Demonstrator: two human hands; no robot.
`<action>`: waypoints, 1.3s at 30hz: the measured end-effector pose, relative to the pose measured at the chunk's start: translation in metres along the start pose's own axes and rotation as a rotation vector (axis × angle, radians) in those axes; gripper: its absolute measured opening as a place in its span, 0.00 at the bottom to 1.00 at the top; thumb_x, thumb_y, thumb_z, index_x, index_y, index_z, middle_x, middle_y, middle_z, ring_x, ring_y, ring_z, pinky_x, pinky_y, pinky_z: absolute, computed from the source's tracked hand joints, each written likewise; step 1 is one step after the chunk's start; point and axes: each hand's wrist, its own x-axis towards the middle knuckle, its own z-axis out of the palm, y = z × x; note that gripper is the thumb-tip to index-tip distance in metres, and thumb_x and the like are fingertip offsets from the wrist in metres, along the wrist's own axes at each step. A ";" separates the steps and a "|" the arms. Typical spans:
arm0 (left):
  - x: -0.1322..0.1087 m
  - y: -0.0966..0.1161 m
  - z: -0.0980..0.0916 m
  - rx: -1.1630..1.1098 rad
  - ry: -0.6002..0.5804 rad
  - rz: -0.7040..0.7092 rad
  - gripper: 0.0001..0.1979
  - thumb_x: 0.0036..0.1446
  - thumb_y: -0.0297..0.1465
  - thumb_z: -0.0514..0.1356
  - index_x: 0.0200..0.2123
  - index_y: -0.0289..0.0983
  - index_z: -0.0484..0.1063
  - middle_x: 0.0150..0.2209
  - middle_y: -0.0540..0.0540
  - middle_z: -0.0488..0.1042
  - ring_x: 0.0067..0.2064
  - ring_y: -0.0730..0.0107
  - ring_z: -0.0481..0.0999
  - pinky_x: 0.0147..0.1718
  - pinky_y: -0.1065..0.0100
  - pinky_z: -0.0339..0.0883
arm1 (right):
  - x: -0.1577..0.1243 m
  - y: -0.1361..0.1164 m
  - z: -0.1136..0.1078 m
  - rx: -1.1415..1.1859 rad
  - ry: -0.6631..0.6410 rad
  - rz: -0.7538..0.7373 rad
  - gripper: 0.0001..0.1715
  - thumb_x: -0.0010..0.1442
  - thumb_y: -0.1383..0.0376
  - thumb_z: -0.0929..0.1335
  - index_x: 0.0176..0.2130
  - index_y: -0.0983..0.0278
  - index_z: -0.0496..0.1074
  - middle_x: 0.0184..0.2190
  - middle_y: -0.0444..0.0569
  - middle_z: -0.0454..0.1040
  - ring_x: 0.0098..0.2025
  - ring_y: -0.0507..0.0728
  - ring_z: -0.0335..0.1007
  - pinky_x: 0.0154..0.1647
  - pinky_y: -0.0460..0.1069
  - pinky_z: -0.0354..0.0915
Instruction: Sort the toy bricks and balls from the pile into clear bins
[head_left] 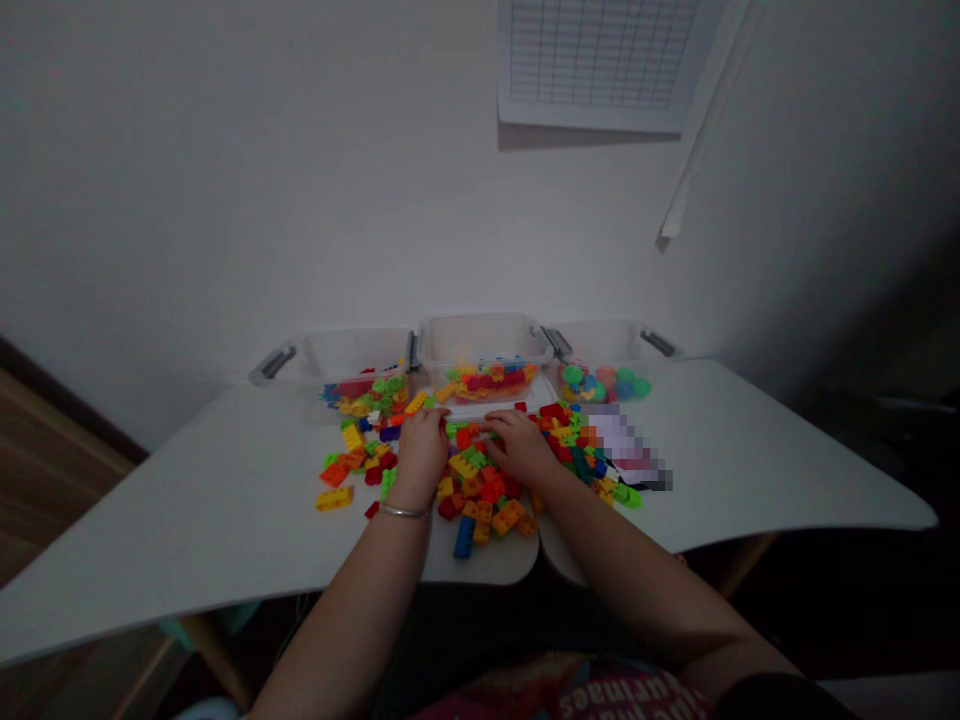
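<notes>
Many coloured toy bricks [470, 467] lie in a loose pile on the white table [225, 520]. My left hand [422, 450], with a bangle at its wrist, rests at the left part of the pile; its fingers are bent forward near the bricks, and their grip is too small and dark to make out. My right hand [521, 447] is over the bricks right of the middle, palm down, its fingers apart, with nothing seen held in it. A blue brick [464, 537] lies at the pile's near edge, and a yellow brick [334, 499] lies at its left.
Three clear bins stand along the wall: the left bin [352, 350], the middle bin [484, 335] and the right bin [604, 340], each with coloured pieces inside. A blurred-out flat object [622, 445] lies right of the pile. A gridded sheet [592, 60] hangs above.
</notes>
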 end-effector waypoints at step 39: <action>-0.006 0.003 -0.002 0.146 0.004 -0.027 0.18 0.61 0.28 0.49 0.49 0.38 0.75 0.43 0.37 0.76 0.44 0.53 0.76 0.42 0.57 0.69 | 0.000 0.006 0.006 0.011 0.009 -0.006 0.10 0.60 0.67 0.69 0.43 0.64 0.77 0.46 0.53 0.77 0.50 0.60 0.69 0.56 0.56 0.63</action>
